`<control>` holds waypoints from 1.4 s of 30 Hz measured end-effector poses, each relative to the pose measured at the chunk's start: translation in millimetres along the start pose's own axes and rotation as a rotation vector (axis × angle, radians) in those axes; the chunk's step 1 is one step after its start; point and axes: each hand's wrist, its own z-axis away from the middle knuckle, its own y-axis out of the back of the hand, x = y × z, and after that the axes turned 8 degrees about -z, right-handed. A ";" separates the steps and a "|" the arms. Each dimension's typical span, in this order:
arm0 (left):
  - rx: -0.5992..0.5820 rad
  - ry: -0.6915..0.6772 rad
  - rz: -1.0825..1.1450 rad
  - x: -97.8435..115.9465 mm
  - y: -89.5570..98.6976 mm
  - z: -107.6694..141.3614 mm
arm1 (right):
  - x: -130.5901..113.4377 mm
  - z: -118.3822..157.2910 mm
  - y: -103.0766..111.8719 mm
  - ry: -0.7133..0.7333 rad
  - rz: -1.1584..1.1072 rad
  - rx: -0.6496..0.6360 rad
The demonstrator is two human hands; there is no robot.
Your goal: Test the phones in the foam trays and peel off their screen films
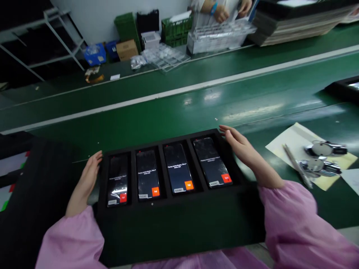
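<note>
A black foam tray [174, 198] lies in front of me on the green bench. Several phones sit face up in its separate slots, among them the leftmost phone [117, 183] and the rightmost phone [211, 160]. Their lit dark screens show white text and a red or orange "Fail" box at the lower right. My left hand [85, 181] holds the tray's left end, fingers pointing up along its side. At the right end, my right hand [242, 147] grips the far corner, its fingers extended and partly hidden behind the edge.
Another black tray [36, 194] stands at left. At right, paper sheets carry a pen [297, 166] and shiny metal-and-disc objects [319, 158]. A green conveyor [157, 116] runs beyond. Across it, a co-worker's hands [221, 13] are above clear plastic trays [218, 37].
</note>
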 end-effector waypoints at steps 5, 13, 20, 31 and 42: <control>0.040 -0.004 0.262 -0.1 -36.8 -26.9 | 12.0 -29.1 -22.4 0.017 -0.158 -0.025; 0.065 -0.011 0.263 -16.5 -37.0 -22.1 | 19.3 -29.7 -28.5 0.080 -0.219 0.026; 0.061 -0.069 0.096 -12.9 -32.2 -13.0 | 20.9 -27.3 -25.6 0.156 -0.105 0.006; 0.078 -0.112 -0.090 -8.4 -38.5 -16.3 | 54.2 -27.9 -38.4 0.233 0.023 0.021; 0.176 -0.300 -0.221 -8.9 -44.6 -8.3 | 40.0 -28.0 -34.2 0.194 -0.032 0.039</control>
